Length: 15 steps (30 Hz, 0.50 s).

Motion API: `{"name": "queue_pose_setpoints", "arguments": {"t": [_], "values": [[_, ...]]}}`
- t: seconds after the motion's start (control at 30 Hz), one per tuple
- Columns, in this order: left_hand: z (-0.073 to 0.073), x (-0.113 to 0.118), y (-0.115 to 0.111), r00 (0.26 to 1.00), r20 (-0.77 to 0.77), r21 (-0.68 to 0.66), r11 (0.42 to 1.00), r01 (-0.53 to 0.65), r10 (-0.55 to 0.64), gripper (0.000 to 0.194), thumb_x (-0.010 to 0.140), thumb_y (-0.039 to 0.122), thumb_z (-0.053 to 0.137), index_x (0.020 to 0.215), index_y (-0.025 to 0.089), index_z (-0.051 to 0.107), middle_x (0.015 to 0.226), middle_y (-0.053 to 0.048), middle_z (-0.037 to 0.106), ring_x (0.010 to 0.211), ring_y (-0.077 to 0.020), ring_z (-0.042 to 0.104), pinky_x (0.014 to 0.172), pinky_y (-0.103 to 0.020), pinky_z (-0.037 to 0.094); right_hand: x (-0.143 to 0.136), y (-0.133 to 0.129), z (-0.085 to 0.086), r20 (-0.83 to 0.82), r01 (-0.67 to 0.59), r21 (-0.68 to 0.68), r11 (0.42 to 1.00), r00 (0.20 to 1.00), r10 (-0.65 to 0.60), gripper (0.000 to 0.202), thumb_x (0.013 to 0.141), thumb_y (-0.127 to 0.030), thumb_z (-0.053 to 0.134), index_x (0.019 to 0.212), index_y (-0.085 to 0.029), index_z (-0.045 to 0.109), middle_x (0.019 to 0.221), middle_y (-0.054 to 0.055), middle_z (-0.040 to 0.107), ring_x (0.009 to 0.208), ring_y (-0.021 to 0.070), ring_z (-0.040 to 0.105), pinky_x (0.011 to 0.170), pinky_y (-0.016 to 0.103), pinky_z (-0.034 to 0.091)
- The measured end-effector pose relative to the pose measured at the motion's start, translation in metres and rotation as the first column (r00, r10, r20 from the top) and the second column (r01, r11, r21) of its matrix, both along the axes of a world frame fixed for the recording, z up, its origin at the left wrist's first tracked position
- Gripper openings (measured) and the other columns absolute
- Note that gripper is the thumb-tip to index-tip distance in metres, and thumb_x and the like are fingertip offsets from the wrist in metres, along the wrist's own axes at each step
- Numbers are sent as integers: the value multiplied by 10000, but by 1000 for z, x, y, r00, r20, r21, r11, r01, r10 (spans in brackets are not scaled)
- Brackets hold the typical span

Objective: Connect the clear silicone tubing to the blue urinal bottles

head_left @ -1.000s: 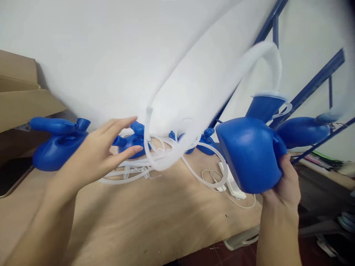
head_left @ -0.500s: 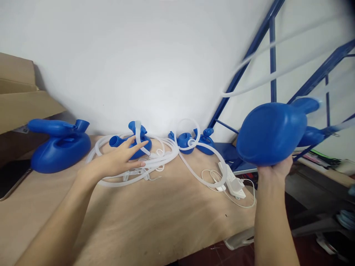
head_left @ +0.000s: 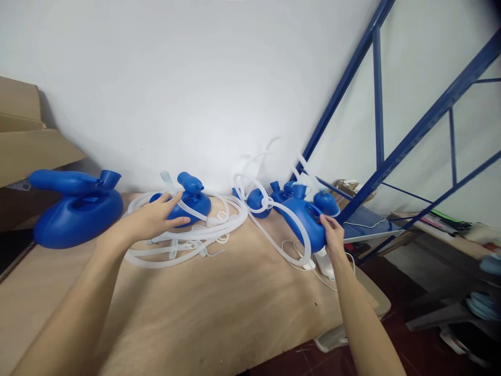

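Note:
At the table's right side, my right hand grips the handle of a blue plastic urinal bottle, which leans among other bottles. Over the coiled clear tubing reaches my left hand, thumb and fingers apart. It is close to a tube's wide, clear end piece and in front of another blue urinal bottle; whether it touches the tube I cannot tell. A smaller-looking blue bottle stands behind the loops, partly hidden by them.
A large blue urinal bottle sits at the left beside a cardboard box. A white power strip and its cords lie by my right hand. Blue metal framing rises at the right, beyond the wooden table.
My right hand has brought the raised bottle down and leftward to the table, its tubing trailing. My left hand has shifted slightly left, and the tube's end piece now leans left.

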State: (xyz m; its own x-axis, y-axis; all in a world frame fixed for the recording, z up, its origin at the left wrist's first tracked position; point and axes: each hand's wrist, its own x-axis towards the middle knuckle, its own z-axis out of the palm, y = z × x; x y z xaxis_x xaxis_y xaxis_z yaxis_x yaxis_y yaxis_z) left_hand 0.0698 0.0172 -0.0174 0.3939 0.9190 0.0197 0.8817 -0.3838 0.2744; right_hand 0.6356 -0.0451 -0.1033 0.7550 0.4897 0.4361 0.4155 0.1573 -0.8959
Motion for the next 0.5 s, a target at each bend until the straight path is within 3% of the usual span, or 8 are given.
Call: {"name": "queue_pose_setpoints", "arguments": {"t": [0.1, 0.27, 0.43, 0.5], "values": [[-3, 0, 1, 1000, -1, -15, 1000, -14, 14, 1023, 889, 762, 364, 1718, 198, 163, 1602, -213, 444, 1201, -429, 652, 1038, -492, 471, -8, 19, -20, 42, -5, -102, 995, 999, 9, 755, 467, -785, 843, 894, -169, 748, 775, 85, 741, 788, 267, 675, 795, 418, 529], [-11, -4, 8, 1000, 18, -7, 1000, 5, -5, 1027, 891, 781, 386, 1714, 198, 193, 1584, -224, 474, 1187, -428, 658, 999, -482, 490, -23, 45, -41, 119, 16, -216, 976, 993, 10, 784, 580, -772, 802, 1033, -134, 765, 1026, 195, 778, 1026, 351, 669, 974, 478, 482], [-6, -6, 8, 999, 35, -44, 999, -21, 22, 972, 926, 741, 403, 1709, 195, 217, 1564, -222, 495, 1235, -421, 631, 1055, -494, 469, -18, 59, -38, 88, -149, -313, 938, 979, 185, 648, 567, -643, 896, 1005, -178, 784, 1048, 158, 798, 1037, 343, 695, 972, 453, 511], [-2, -4, 5, 999, 43, -63, 998, -18, 21, 925, 969, 695, 372, 1710, 168, 200, 1518, -237, 513, 1172, -397, 652, 1054, -500, 467, -4, 62, -32, 21, -235, -329, 915, 967, 256, 557, 646, -631, 866, 962, -180, 788, 1023, 143, 805, 986, 316, 728, 905, 414, 557]]}}
